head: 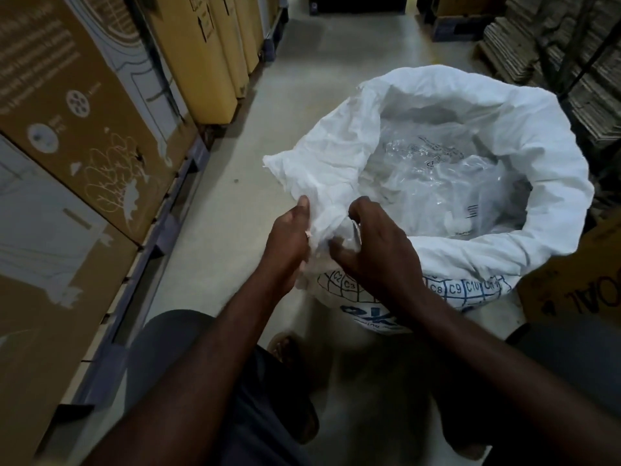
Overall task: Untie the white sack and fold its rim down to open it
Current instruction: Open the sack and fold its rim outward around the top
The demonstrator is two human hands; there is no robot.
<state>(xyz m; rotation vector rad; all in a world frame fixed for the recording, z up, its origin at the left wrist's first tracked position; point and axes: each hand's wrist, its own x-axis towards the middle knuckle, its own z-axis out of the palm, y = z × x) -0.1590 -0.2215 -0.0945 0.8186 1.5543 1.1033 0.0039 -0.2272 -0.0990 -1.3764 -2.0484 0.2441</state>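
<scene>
1. The white sack (437, 183) stands on the floor (235, 203) in the right half of the frame, its mouth wide open and facing the camera.
2. Its rim (554, 169) is rolled outward into a thick white band along the far and right sides and across the near right edge.
3. At the near left of the mouth the rim is not rolled; it bunches into a crumpled flap (302, 173) that sticks out toward the centre left of the frame.
4. The left hand (289, 240), at the centre of the frame, is closed on this crumpled cloth, thumb on top and fingers beneath.
5. The right hand (376, 247), just beside it to the right, has its fingers curled down, pinching the same bunched edge together with a bit of clear film.
6. Inside the sack lies crinkled clear plastic (447, 169) with faint dark print on it.
7. On the sack's outer wall, below the hands, blue printing (463, 290) shows a grid of boxes marked C2, C3, C8, C9, C10.
8. Brown cardboard boxes (77, 105) line the left side of the frame, resting on a dark pallet edge.
9. Stacked flat cardboard (544, 55) fills the upper right corner.
10. Another brown box (578, 284) touches the sack at the right edge.
11. The person's knees in dark shorts fill the bottom of the frame.
</scene>
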